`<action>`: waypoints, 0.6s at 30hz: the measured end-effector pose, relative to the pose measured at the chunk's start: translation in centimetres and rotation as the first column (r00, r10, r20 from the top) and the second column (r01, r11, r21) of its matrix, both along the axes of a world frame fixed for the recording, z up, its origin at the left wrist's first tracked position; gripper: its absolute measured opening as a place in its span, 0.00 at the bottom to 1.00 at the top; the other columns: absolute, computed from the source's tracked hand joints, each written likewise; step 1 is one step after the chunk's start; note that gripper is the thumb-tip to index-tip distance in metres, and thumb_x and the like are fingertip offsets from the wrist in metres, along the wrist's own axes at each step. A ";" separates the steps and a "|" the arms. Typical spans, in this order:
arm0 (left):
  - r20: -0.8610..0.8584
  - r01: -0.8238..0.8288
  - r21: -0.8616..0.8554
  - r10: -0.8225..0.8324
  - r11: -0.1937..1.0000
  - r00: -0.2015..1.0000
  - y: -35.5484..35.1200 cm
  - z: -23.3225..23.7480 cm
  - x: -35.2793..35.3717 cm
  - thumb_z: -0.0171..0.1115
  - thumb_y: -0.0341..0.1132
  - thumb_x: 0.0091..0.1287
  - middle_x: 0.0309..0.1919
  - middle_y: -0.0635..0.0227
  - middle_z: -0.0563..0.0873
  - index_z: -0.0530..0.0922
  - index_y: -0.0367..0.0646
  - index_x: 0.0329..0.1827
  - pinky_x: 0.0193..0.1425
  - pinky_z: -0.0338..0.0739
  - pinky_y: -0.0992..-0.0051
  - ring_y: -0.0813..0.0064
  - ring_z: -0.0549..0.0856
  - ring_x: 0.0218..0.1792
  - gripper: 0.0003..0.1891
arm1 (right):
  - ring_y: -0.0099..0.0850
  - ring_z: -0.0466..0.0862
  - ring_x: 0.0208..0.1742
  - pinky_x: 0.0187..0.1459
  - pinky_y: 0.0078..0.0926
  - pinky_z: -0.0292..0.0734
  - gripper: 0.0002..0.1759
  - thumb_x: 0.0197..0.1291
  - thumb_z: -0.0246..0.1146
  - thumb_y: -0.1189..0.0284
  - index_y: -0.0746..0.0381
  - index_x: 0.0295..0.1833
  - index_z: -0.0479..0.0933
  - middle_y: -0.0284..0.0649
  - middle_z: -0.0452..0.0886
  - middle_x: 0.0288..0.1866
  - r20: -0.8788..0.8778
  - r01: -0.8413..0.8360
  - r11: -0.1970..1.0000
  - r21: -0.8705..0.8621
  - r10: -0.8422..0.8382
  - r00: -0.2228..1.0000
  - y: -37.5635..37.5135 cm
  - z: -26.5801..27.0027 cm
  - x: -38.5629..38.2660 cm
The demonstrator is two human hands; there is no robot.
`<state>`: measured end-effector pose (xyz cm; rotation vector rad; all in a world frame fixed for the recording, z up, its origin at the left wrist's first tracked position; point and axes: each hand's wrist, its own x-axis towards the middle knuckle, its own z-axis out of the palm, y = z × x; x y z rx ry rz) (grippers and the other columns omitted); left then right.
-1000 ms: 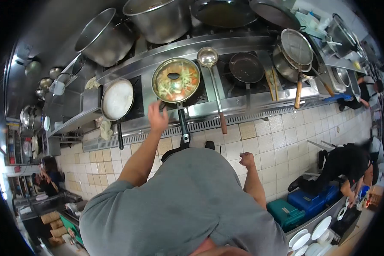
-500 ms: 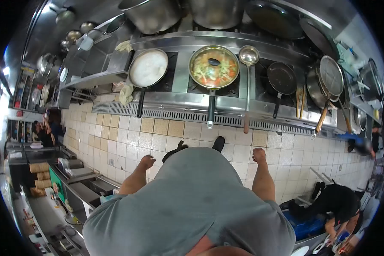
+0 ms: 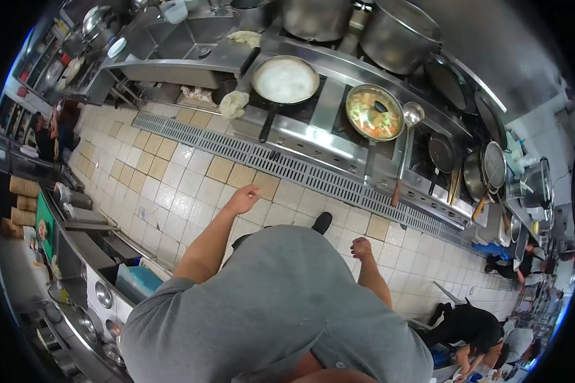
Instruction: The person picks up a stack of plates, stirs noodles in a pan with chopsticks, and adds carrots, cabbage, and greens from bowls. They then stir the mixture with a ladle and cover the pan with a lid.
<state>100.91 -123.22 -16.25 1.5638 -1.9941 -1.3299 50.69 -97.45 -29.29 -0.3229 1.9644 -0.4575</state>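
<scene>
Grey shirt [image 3: 275, 306] fills the lower middle and hides the legs; only one dark shoe [image 3: 322, 222] shows past it; frame edges black, far corners too small to read. Left hand [image 3: 244, 199] held out over the tiled floor [image 3: 191, 191], fingers spread, nothing in it. Right hand [image 3: 361, 247] curled into a loose fist, back of hand to camera; nothing sticks out of it, palm side not visible. Drain grate [image 3: 287, 167] runs along the foot of the stove [image 3: 300, 137], ahead of both hands and apart from them; it is the nearest fixture to the left hand. On the stove: lidded pan [image 3: 374, 112] under a glass lid, holding mixed green, orange and pale pieces in liquid, handle pointing toward the grate; ladle [image 3: 413, 115] just beside it on the right, bowl up, contents not discernible; second pan [image 3: 285, 80] to the left, surface white, foam or cover cannot be told; crumpled cloth [image 3: 234, 103] next to its handle; empty-looking dark pan [image 3: 442, 152] further right. Tall pots [image 3: 399, 38] on the back row, insides out of view. Blue tub [image 3: 140, 281] under the left counter, partly blocked by the left arm. Another person [image 3: 469, 325] crouches at lower right, largely cut off.
</scene>
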 end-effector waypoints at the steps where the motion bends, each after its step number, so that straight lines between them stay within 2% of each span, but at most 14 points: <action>1: 0.043 0.010 -0.020 -0.009 1.000 0.999 1.2 -1.6 3.6 0.65 0.45 0.68 0.50 0.52 0.88 0.82 0.43 0.61 0.59 0.81 0.63 0.55 0.87 0.52 0.22 | 0.40 0.88 0.38 0.38 0.37 0.83 0.12 0.60 0.63 0.66 0.64 0.41 0.82 0.49 0.88 0.43 -0.326 -0.774 0.628 0.076 0.750 0.576 0.2 -1.1 1.2; 2: 0.137 -0.019 -0.016 0.021 1.000 0.990 3.0 -3.2 7.2 0.63 0.45 0.69 0.50 0.52 0.88 0.82 0.44 0.61 0.59 0.80 0.62 0.53 0.86 0.53 0.21 | 0.44 0.88 0.45 0.51 0.41 0.83 0.13 0.59 0.60 0.68 0.64 0.44 0.82 0.53 0.88 0.43 -0.433 -0.912 -0.170 0.374 0.837 -0.334 1.1 -3.4 1.8; 3: 0.231 -0.047 -0.013 0.049 0.999 0.972 5.1 -5.4 11.4 0.62 0.46 0.70 0.51 0.51 0.87 0.83 0.45 0.60 0.60 0.80 0.61 0.50 0.85 0.53 0.21 | 0.46 0.87 0.47 0.52 0.42 0.82 0.13 0.59 0.59 0.68 0.65 0.43 0.82 0.54 0.87 0.43 -0.436 -0.900 0.339 0.275 0.878 0.198 1.7 -3.1 5.0; 4: 0.375 0.249 -0.106 -0.193 0.963 0.907 7.1 -8.2 16.8 0.57 0.49 0.72 0.53 0.49 0.87 0.83 0.42 0.59 0.65 0.78 0.58 0.47 0.84 0.56 0.23 | 0.48 0.87 0.48 0.53 0.43 0.82 0.14 0.59 0.58 0.68 0.66 0.41 0.83 0.55 0.87 0.43 -0.387 -0.613 0.767 0.191 0.633 0.671 2.5 -2.8 8.2; 5: 0.456 0.070 -0.084 -0.024 0.994 0.889 10.6 -9.8 20.7 0.54 0.52 0.72 0.54 0.47 0.86 0.85 0.39 0.54 0.67 0.76 0.55 0.46 0.83 0.58 0.25 | 0.51 0.85 0.54 0.56 0.43 0.81 0.16 0.60 0.58 0.66 0.67 0.39 0.84 0.56 0.87 0.45 -0.491 -0.895 0.356 0.268 0.850 0.191 4.1 -8.0 8.0; 6: 0.674 0.146 0.225 -0.262 0.963 0.691 12.4 -10.4 24.2 0.51 0.54 0.73 0.55 0.47 0.86 0.86 0.38 0.51 0.68 0.74 0.54 0.47 0.83 0.59 0.27 | 0.51 0.85 0.54 0.56 0.43 0.81 0.16 0.60 0.58 0.66 0.67 0.39 0.84 0.56 0.87 0.45 -0.492 -0.894 0.359 0.267 0.849 0.193 4.2 -5.9 10.1; 7: 0.698 -0.065 0.443 -0.298 0.894 0.651 15.1 -11.2 28.0 0.51 0.52 0.72 0.56 0.48 0.86 0.87 0.40 0.52 0.67 0.75 0.53 0.47 0.83 0.59 0.25 | 0.50 0.85 0.54 0.57 0.43 0.81 0.17 0.61 0.58 0.64 0.67 0.38 0.85 0.56 0.87 0.46 -0.455 -0.858 0.454 0.240 0.834 0.314 4.1 -2.0 12.9; 8: 0.690 0.010 0.476 -0.381 0.879 0.616 18.0 -11.5 31.5 0.52 0.50 0.72 0.56 0.53 0.87 0.87 0.43 0.53 0.67 0.76 0.54 0.52 0.85 0.60 0.23 | 0.50 0.85 0.55 0.57 0.42 0.80 0.18 0.61 0.59 0.62 0.66 0.37 0.85 0.56 0.86 0.46 -0.416 -0.810 0.545 0.217 0.803 0.428 3.8 1.2 14.8; 9: 0.691 0.012 0.469 -0.375 0.883 0.618 20.8 -12.1 34.6 0.52 0.50 0.72 0.56 0.53 0.87 0.87 0.43 0.53 0.67 0.76 0.54 0.52 0.85 0.60 0.23 | 0.49 0.85 0.54 0.56 0.43 0.81 0.24 0.62 0.62 0.54 0.67 0.36 0.85 0.57 0.86 0.46 -0.446 -0.876 0.435 0.208 0.839 0.311 4.1 2.3 15.4; 12: 0.651 -0.049 0.565 -0.409 0.824 0.639 25.5 -12.5 39.1 0.55 0.38 0.71 0.57 0.62 0.88 0.87 0.48 0.53 0.62 0.81 0.54 0.63 0.86 0.61 0.15 | 0.48 0.84 0.56 0.56 0.42 0.80 0.31 0.59 0.65 0.45 0.67 0.36 0.86 0.58 0.86 0.46 -0.349 -0.848 0.474 0.239 0.856 0.381 3.7 5.1 16.5; 14: 0.749 0.302 0.460 -0.548 0.835 0.373 27.3 -10.6 38.8 0.57 0.36 0.70 0.54 0.61 0.89 0.87 0.48 0.53 0.57 0.83 0.54 0.59 0.88 0.55 0.14 | 0.47 0.87 0.47 0.52 0.41 0.82 0.35 0.58 0.66 0.41 0.69 0.35 0.85 0.57 0.87 0.40 -0.421 -0.918 0.328 0.222 0.882 0.213 4.7 3.4 15.2; 16: 0.727 0.376 0.394 -0.534 0.839 0.431 27.3 -13.0 38.0 0.57 0.36 0.69 0.53 0.60 0.89 0.87 0.48 0.53 0.55 0.84 0.54 0.57 0.89 0.52 0.14 | 0.44 0.88 0.34 0.43 0.39 0.85 0.32 0.62 0.65 0.45 0.69 0.33 0.84 0.53 0.86 0.33 -0.159 -0.660 0.709 0.247 0.702 0.694 2.8 6.9 15.8; 17: 0.700 0.453 0.324 -0.533 0.830 0.475 27.3 -14.1 37.9 0.58 0.37 0.69 0.51 0.59 0.90 0.87 0.47 0.53 0.53 0.84 0.54 0.56 0.90 0.48 0.14 | 0.44 0.88 0.34 0.43 0.39 0.85 0.32 0.62 0.65 0.45 0.69 0.33 0.84 0.53 0.86 0.33 -0.165 -0.678 0.697 0.234 0.716 0.678 2.0 7.2 15.9; 18: 0.567 -0.043 0.398 -0.209 0.917 0.797 26.7 -13.0 36.0 0.60 0.40 0.67 0.50 0.57 0.90 0.86 0.46 0.55 0.55 0.83 0.56 0.55 0.89 0.48 0.17 | 0.38 0.87 0.30 0.35 0.36 0.85 0.27 0.65 0.65 0.50 0.67 0.36 0.84 0.47 0.86 0.33 -0.166 -0.607 0.766 0.209 0.640 0.750 2.0 7.0 15.4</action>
